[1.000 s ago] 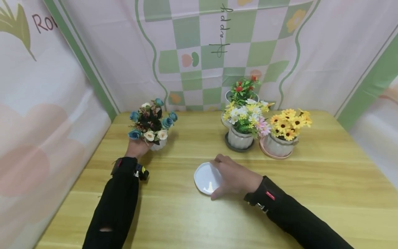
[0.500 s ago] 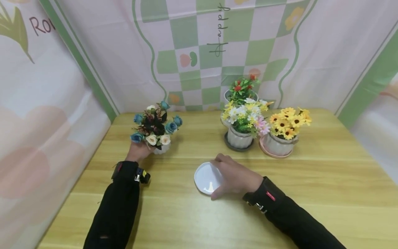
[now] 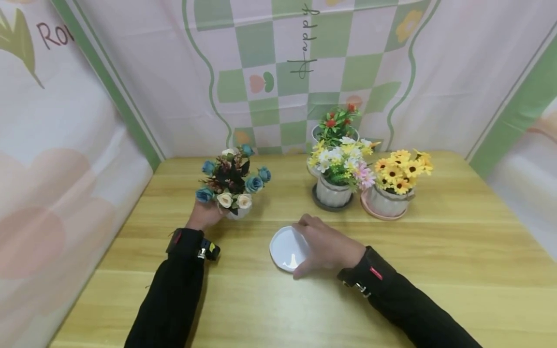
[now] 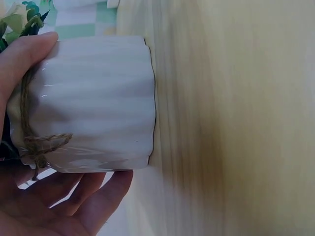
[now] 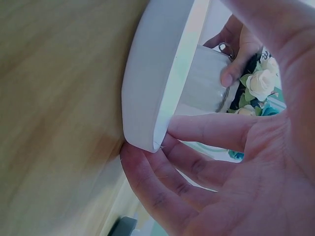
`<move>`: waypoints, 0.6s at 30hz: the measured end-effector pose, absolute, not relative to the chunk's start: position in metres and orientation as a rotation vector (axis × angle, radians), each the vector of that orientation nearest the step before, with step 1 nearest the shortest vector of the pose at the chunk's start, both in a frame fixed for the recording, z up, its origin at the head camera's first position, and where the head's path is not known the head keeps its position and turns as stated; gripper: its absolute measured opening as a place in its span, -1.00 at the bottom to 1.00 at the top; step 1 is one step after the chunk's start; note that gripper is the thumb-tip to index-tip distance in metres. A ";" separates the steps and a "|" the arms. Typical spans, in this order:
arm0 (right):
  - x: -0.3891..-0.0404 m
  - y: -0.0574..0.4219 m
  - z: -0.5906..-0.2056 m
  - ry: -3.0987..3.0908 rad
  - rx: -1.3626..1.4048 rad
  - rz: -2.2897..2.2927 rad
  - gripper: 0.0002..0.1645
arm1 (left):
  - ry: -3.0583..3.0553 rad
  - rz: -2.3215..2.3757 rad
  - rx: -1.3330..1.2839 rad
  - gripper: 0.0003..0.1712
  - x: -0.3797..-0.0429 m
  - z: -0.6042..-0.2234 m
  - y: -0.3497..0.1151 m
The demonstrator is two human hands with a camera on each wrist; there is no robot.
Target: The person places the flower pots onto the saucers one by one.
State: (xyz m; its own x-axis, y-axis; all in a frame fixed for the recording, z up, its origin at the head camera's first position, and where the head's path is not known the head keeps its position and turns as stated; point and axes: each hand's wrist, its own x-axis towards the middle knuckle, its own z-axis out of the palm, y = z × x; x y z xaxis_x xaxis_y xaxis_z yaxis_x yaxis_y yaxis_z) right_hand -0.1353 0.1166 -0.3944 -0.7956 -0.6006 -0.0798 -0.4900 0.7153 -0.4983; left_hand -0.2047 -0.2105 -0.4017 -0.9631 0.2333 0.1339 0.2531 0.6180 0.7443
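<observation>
My left hand (image 3: pixel 207 215) grips a white fluted flower pot (image 4: pixel 93 98) with blue and cream artificial roses (image 3: pixel 254 184). Brown twine (image 4: pixel 49 141) is tied around the pot below its rim, as the left wrist view shows. The pot's base appears to be just above the table, with a shadow beneath. At the table's middle my right hand (image 3: pixel 328 247) holds a white saucer (image 3: pixel 285 249) by its right edge. In the right wrist view the fingertips (image 5: pixel 135 157) curl against the saucer's outer wall. The saucer's far underside is hidden.
Right of centre, a pot of white and yellow flowers (image 3: pixel 334 192) stands on a dark saucer. Beside it is a pot of yellow daisies (image 3: pixel 388 200) on a pink saucer. Behind stands a pot with red flowers (image 3: pixel 337 129), near the patterned cloth backdrop (image 3: pixel 256 43).
My left hand has carried the rose pot to the right and slightly toward me, nearer the saucer. The right hand and the saucer have stayed in place.
</observation>
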 end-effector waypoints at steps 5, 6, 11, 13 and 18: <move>-0.136 0.116 -0.395 2.683 -0.877 -0.682 0.34 | -2.815 -1.148 -0.369 -0.15 -0.199 -0.403 -0.201; -0.136 0.116 -0.396 2.682 -0.876 -0.681 0.35 | -2.800 -1.199 -0.363 -0.13 -0.198 -0.403 -0.199; -0.136 0.115 -0.396 2.680 -0.870 -0.670 0.36 | -2.753 -1.342 -0.390 -0.11 -0.195 -0.404 -0.189; -0.136 0.115 -0.396 2.684 -0.883 -0.668 0.36 | -2.746 -1.357 -0.415 -0.12 -0.194 -0.405 -0.186; -0.135 0.113 -0.396 2.686 -0.923 -0.671 0.36 | -2.759 -1.357 -0.478 -0.07 -0.189 -0.406 -0.177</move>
State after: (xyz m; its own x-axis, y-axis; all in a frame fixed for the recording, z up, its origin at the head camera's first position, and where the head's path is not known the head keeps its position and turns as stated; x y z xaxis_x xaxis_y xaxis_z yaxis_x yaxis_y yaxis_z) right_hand -0.1348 0.1134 -0.3963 -0.7776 -0.6259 -0.0599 -0.5243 0.6980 -0.4877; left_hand -0.1892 -0.1772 -0.4057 -0.9523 0.2595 0.1606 0.2856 0.5723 0.7687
